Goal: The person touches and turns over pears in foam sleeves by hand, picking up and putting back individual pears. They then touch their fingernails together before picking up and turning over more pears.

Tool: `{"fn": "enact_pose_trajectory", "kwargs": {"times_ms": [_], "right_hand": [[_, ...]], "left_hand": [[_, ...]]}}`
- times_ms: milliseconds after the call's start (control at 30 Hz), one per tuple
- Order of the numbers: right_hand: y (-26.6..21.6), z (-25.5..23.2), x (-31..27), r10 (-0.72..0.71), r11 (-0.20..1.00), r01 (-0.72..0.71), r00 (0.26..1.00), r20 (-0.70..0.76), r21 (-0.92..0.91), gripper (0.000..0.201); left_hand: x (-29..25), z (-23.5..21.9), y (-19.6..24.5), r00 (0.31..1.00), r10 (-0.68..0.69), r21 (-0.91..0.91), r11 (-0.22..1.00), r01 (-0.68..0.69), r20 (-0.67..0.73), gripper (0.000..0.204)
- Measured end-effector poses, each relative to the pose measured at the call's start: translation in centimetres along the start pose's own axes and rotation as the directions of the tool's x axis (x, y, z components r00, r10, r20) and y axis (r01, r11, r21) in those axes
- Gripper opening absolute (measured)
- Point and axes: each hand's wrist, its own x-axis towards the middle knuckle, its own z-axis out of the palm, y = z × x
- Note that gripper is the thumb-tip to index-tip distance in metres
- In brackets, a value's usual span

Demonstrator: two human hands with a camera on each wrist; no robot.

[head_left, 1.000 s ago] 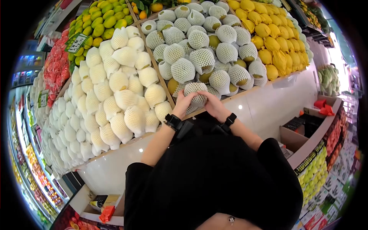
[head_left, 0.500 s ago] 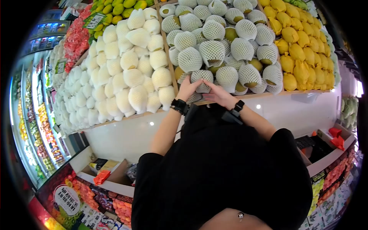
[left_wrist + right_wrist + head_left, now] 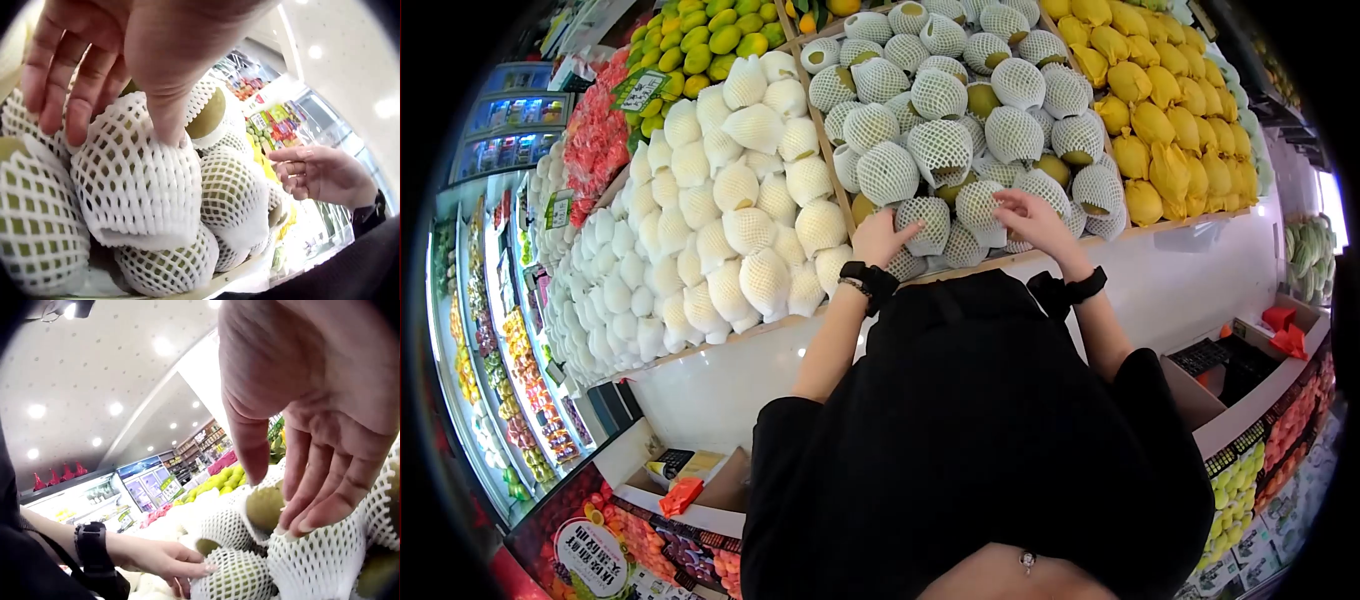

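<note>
In the head view the left hand (image 3: 882, 237) is at a net-wrapped fruit (image 3: 924, 224) in the front row; the left wrist view shows its thumb touching the white foam net (image 3: 140, 181), fingers relaxed at the far side. The right hand (image 3: 1040, 222) is over the neighbouring wrapped fruit (image 3: 980, 212), fingers loosely bent. Seen from the right wrist, its fingertips (image 3: 300, 528) touch or hover just above that fruit's net (image 3: 319, 559); contact is unclear. Neither hand lifts anything.
Cream foam-wrapped fruit (image 3: 750, 232) fills the section to the left, yellow wrapped fruit (image 3: 1165, 170) the one to the right. A wooden divider (image 3: 825, 145) separates sections. Boxes (image 3: 1230, 375) stand lower right; green mangoes (image 3: 700, 45) lie behind.
The hands were together around one wrapped fruit, which now sits in the front row. The right hand has moved off it to the right, over the neighbouring fruit; the left stays beside it.
</note>
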Motion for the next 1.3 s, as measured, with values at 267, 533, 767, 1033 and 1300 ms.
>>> {"fn": "enact_pose_trajectory", "kwargs": {"times_ms": [267, 533, 767, 1033, 1300], "right_hand": [[-2.1, 2.8, 1.4, -0.183, 0.955, 0.143, 0.973, -0.138, -0.261, 0.037], [-3.6, 4.6, 4.4, -0.214, 0.976, 0.210, 0.973, -0.088, -0.050, 0.030], [-6.0, 8.8, 8.3, -0.262, 0.851, 0.273, 0.961, 0.089, -0.448, 0.032], [-0.6, 11.4, 6.9, -0.060, 0.528, 0.196, 0.979, 0.195, -0.826, 0.081], [1.2, 14.7, 6.6, -0.104, 0.684, -0.022, 0.986, -0.127, -0.729, 0.104]], "left_hand": [[0.3, 0.6, -1.9, 0.992, 0.090, -0.199, 0.978, -0.070, 0.093, 0.068], [-1.0, -6.1, -7.0, 0.999, 0.018, -0.505, 0.863, -0.002, 0.028, 0.055], [7.5, -1.9, -5.6, 0.998, 0.056, -0.631, 0.774, -0.049, -0.010, 0.076], [9.2, -2.8, -4.2, 0.963, 0.245, -0.799, 0.599, -0.062, 0.109, 0.073], [5.7, -2.3, -4.0, 0.985, -0.141, -0.811, 0.585, 0.004, -0.097, 0.094]]}}
